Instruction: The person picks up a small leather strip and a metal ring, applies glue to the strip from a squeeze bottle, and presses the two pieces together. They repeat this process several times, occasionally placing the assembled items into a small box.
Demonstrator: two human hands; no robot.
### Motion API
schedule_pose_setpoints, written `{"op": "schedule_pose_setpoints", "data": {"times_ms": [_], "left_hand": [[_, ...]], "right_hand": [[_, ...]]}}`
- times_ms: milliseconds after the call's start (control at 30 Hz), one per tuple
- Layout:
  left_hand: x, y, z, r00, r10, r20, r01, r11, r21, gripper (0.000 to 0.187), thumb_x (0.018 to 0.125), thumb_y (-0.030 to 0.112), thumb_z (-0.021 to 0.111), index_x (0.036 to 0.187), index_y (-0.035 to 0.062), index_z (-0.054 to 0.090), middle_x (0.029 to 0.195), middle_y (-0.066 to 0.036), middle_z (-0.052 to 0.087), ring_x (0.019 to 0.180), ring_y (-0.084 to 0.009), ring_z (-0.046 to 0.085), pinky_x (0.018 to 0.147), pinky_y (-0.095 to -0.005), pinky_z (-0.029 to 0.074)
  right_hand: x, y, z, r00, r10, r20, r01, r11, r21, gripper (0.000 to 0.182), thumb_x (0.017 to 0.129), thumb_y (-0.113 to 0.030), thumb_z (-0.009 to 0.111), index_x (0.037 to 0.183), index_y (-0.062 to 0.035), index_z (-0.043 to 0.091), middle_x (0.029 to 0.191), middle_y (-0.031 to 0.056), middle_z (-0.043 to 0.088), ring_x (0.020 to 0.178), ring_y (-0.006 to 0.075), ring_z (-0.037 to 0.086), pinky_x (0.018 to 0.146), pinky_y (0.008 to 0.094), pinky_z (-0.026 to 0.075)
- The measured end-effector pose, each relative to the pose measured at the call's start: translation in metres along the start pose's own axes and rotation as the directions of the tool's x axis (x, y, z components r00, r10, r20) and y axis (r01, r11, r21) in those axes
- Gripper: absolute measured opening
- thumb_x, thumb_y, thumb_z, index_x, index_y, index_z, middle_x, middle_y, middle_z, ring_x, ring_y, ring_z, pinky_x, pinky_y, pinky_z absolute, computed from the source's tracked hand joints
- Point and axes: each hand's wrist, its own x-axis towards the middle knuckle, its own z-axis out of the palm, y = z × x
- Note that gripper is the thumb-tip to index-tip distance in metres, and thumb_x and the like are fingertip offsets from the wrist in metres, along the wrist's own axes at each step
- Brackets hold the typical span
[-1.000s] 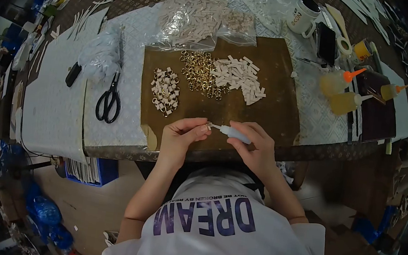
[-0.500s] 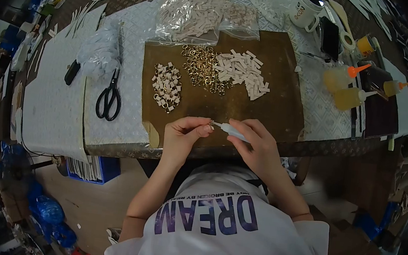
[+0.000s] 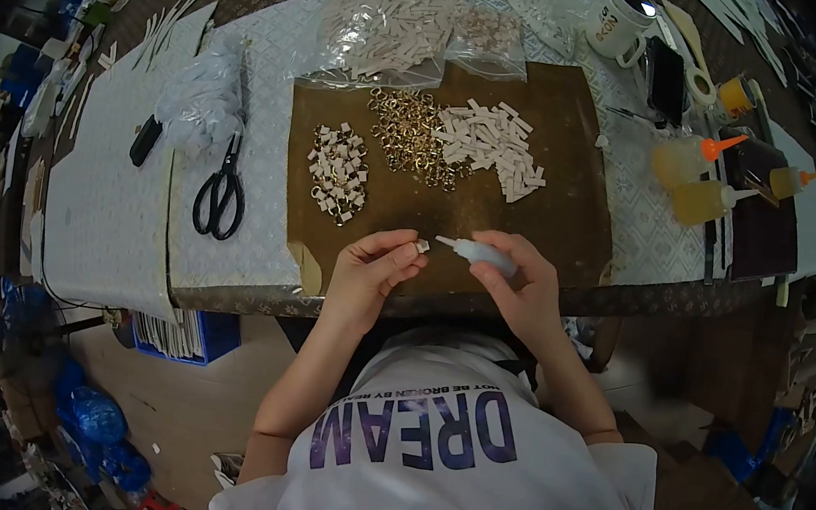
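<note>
My left hand (image 3: 377,264) pinches a small white strip piece (image 3: 422,247) between thumb and fingertips; whether a ring is in it I cannot make out. Facing it, my right hand (image 3: 524,280) is closed around a small glue bottle (image 3: 482,253) with a thin nozzle. The nozzle tip points left, a short gap away from the piece. On the brown mat (image 3: 531,234) beyond lie a heap of gold metal rings (image 3: 411,140), a pile of loose white strips (image 3: 491,144), and a cluster of rings with white strips on them (image 3: 339,172).
Clear bags (image 3: 384,26) of strips lie at the mat's far edge. Black scissors (image 3: 220,201) and a crumpled plastic bag (image 3: 202,106) are at left. At right stand an orange-tipped bottle (image 3: 680,163), a yellow-liquid bottle (image 3: 701,203), a mug (image 3: 617,25) and a phone (image 3: 663,81).
The glue bottle's nozzle has drawn back to the right, away from the white piece. My left hand still pinches the piece in nearly the same place.
</note>
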Motion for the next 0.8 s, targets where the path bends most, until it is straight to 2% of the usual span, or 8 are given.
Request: {"op": "schedule_pose_setpoints", "data": {"times_ms": [67,200,400,600,800], "left_hand": [[-0.001,0.003,0.001,1.0,-0.017,-0.001,0.017,1.0,-0.012,0.022,0.083,0.004,0.067,0.104,-0.0006,0.064,0.095,-0.01,0.068,0.083,-0.017,0.066,0.075,-0.0251,0.055],[0.0,0.004,-0.001,1.0,-0.015,0.005,0.015,1.0,-0.002,0.022,0.083,0.004,0.067,0.104,-0.0007,0.064,0.094,-0.01,0.068,0.083,-0.0165,0.066,0.075,-0.0246,0.054],[0.001,0.007,0.002,1.0,-0.019,-0.009,0.019,0.999,0.027,0.022,0.081,0.004,0.069,0.102,-0.0007,0.064,0.093,-0.01,0.068,0.081,-0.0159,0.067,0.073,-0.0241,0.054],[0.002,0.006,0.003,0.999,-0.031,-0.017,0.031,0.999,0.038,0.022,0.081,0.005,0.07,0.101,-0.0007,0.064,0.092,-0.01,0.068,0.079,-0.0154,0.066,0.072,-0.0235,0.054],[0.003,0.005,0.001,0.999,-0.032,-0.012,0.032,0.998,0.046,0.021,0.081,0.005,0.07,0.101,-0.0008,0.064,0.092,-0.01,0.068,0.079,-0.0149,0.066,0.071,-0.0236,0.054]], "right_hand": [[-0.001,0.011,-0.002,0.991,0.125,-0.037,-0.11,0.954,0.279,0.03,0.085,-0.004,0.064,0.114,-0.0006,0.056,0.106,0.0044,0.058,0.094,0.0108,0.056,0.082,0.0229,0.045],[0.002,0.018,-0.016,0.984,0.158,-0.079,-0.109,0.892,0.438,0.037,0.088,-0.004,0.061,0.123,0.0017,0.049,0.114,0.0044,0.055,0.104,0.0101,0.051,0.091,0.024,0.04],[0.009,0.022,-0.033,0.957,0.152,-0.247,-0.035,0.907,0.42,0.034,0.092,-0.005,0.056,0.123,0.002,0.047,0.112,0.0054,0.054,0.103,0.0115,0.053,0.092,0.026,0.042],[0.015,0.054,-0.05,0.91,-0.04,-0.412,0.129,0.973,0.19,0.035,0.093,-0.004,0.053,0.125,-0.0007,0.04,0.115,0.0077,0.054,0.104,0.0135,0.054,0.092,0.026,0.042],[0.018,0.068,-0.058,0.877,-0.099,-0.47,0.109,0.994,-0.007,0.03,0.092,-0.003,0.054,0.12,-0.003,0.043,0.115,0.0081,0.055,0.107,0.0136,0.052,0.092,0.0259,0.041]]}}
